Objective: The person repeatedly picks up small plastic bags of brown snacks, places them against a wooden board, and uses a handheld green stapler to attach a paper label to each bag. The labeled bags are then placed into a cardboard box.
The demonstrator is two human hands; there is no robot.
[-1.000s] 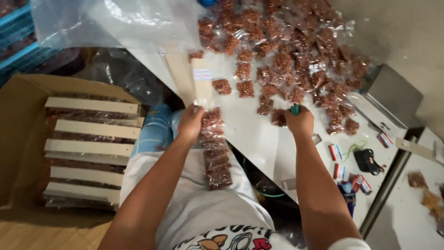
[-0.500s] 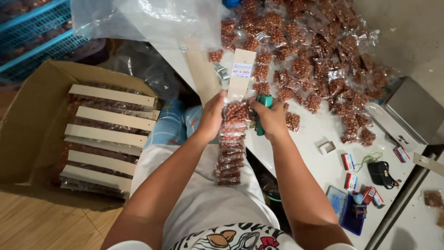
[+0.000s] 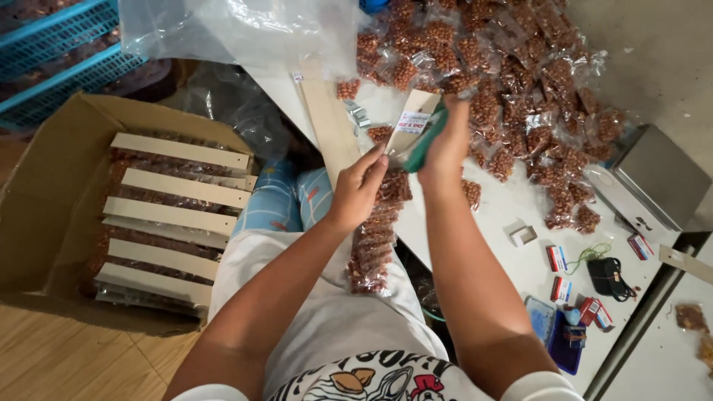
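A long hanging strip of small clear packets of brown nuts (image 3: pixel 375 238) dangles over my lap from a pale cardboard header strip (image 3: pixel 411 122). My left hand (image 3: pixel 359 187) pinches the top of the packet strip just under the header. My right hand (image 3: pixel 444 141) is closed on a green stapler (image 3: pixel 424 145) pressed against the header's edge. A second bare cardboard strip (image 3: pixel 330 126) lies on the white table (image 3: pixel 512 208) to the left of my hands. A heap of loose nut packets (image 3: pixel 512 74) covers the table beyond them.
An open cardboard box (image 3: pixel 52 186) at my left holds several finished strips with cardboard headers (image 3: pixel 178 189). Blue crates (image 3: pixel 59 52) and a clear plastic bag (image 3: pixel 238 30) lie behind. Staple boxes (image 3: pixel 557 258), a black pouch (image 3: pixel 613 275) and a grey scale (image 3: pixel 657 186) sit right.
My right hand left the packet heap and came to the strip with the green stapler. Both hands raised the strip's header higher, and the camera view shifted left and down.
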